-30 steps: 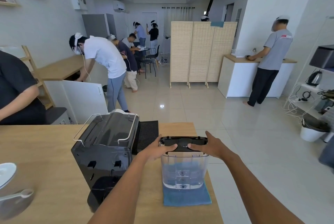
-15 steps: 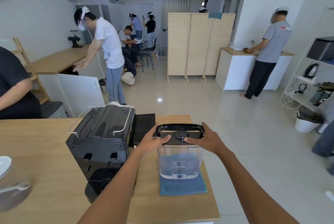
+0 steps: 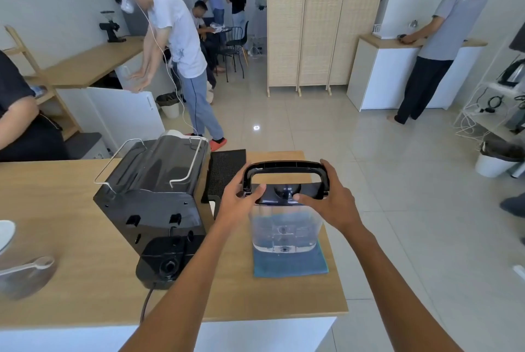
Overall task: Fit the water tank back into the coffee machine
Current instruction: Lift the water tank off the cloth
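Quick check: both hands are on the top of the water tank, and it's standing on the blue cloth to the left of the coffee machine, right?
Not quite. The head view shows the water tank on the blue cloth to the right of the coffee machine, not the left. The rest holds: the left hand and right hand are both on its top.

Coffee machine (image 3: 153,201) on bench (image 3: 71,238), left of water tank (image 3: 285,226). Tank sits on cloth (image 3: 289,265) near bench's right edge. Mat (image 3: 225,171) behind, between the two. Left hand (image 3: 238,204) and right hand (image 3: 331,204) flank tank top. Spoon (image 3: 28,265) far left.
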`<state>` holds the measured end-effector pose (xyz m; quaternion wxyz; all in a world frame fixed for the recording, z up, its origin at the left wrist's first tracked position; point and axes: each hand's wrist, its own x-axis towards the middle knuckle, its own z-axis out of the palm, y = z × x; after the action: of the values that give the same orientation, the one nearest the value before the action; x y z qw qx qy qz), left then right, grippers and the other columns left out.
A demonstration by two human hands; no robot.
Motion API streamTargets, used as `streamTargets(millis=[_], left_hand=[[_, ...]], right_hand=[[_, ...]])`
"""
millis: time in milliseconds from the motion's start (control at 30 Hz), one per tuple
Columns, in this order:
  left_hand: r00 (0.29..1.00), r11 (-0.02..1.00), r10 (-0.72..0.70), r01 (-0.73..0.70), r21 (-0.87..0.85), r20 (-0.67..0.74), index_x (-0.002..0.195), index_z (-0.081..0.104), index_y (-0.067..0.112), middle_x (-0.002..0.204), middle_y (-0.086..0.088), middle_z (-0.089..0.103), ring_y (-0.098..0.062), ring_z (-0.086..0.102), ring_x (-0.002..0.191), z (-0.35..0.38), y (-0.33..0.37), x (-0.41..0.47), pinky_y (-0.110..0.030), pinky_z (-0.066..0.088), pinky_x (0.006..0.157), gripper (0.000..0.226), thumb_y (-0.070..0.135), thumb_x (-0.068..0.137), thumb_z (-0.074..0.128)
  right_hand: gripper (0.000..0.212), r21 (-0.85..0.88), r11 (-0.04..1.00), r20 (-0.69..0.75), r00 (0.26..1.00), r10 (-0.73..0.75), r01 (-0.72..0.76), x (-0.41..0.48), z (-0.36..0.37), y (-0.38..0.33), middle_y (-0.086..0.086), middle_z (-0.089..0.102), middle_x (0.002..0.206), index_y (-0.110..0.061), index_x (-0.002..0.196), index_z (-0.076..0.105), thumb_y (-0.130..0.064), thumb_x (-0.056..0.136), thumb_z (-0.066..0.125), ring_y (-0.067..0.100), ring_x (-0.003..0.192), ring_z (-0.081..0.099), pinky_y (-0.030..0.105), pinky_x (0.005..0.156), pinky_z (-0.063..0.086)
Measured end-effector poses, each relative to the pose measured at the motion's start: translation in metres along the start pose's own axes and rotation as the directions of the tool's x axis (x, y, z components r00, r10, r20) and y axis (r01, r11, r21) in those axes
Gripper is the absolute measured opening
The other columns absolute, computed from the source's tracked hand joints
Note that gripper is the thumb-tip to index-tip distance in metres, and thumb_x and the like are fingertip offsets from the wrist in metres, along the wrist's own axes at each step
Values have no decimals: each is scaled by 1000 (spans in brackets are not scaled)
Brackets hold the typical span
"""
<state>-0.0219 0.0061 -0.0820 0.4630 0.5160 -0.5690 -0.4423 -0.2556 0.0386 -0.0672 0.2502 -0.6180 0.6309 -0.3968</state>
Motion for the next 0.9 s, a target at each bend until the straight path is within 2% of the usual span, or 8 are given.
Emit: streamTargets(millis=[167,267,333,400,567,667,833,900], left_hand=[[995,998,69,-68,14,-74,146,52,30,134,8,65,-8,57,127,2,1,-5,-42,49,107,66,18,86,78],[984,991,128,-122,50,-125,137,62,22,109,22,72,5,64,110,1,3,-7,-35,53,101,61,14,81,83],[977,984,164,-152,90,-137,131,64,27,110,21,71,7,63,108,-2,6,-8,-32,55,99,59,17,77,86],[973,978,192,-180,105,-127,130,62,32,116,10,71,-1,65,110,-5,8,-10,-31,56,97,62,22,75,88],[968,973,207,-187,137,-145,135,65,22,121,0,72,-7,65,114,-6,12,-11,-18,54,94,66,27,74,89],[972,977,194,-179,116,-134,136,63,22,123,-1,72,-7,66,114,-7,15,-13,-26,54,98,68,27,74,89],[974,980,188,-178,90,-124,138,61,21,125,-6,71,-12,68,113,-7,16,-12,-28,55,97,71,25,73,89],[976,981,184,-175,81,-120,138,60,21,126,-6,71,-12,69,111,-7,16,-12,-22,55,93,71,23,73,89]], right_hand=[[99,32,999,-75,996,-39,41,-7,-1,5,-24,55,125,-32,157,28,-48,76,83,5,99,59,-2,73,38],[104,-12,998,-113,992,-57,56,-9,2,10,-15,65,120,-35,159,21,-52,77,81,13,88,68,13,76,51],[107,-56,996,-130,989,-71,64,-10,5,14,6,75,109,-37,161,13,-56,78,78,24,78,72,33,73,62],[109,-78,995,-137,988,-75,65,-11,7,16,17,74,98,-41,161,7,-62,78,75,27,71,72,42,69,63],[110,-89,995,-123,990,-64,53,-12,4,9,14,74,91,-41,161,3,-67,77,69,20,63,68,33,63,61],[97,-73,997,-138,990,-35,25,-13,3,2,11,76,93,-36,162,10,-60,86,65,19,70,69,19,62,51],[82,-79,991,-137,986,96,-108,-5,-7,-23,6,74,87,-41,159,20,-76,87,39,12,69,65,34,73,54],[82,-73,984,-133,979,152,-162,4,-11,-32,7,75,101,-42,158,25,-81,86,34,22,87,69,43,89,55]])
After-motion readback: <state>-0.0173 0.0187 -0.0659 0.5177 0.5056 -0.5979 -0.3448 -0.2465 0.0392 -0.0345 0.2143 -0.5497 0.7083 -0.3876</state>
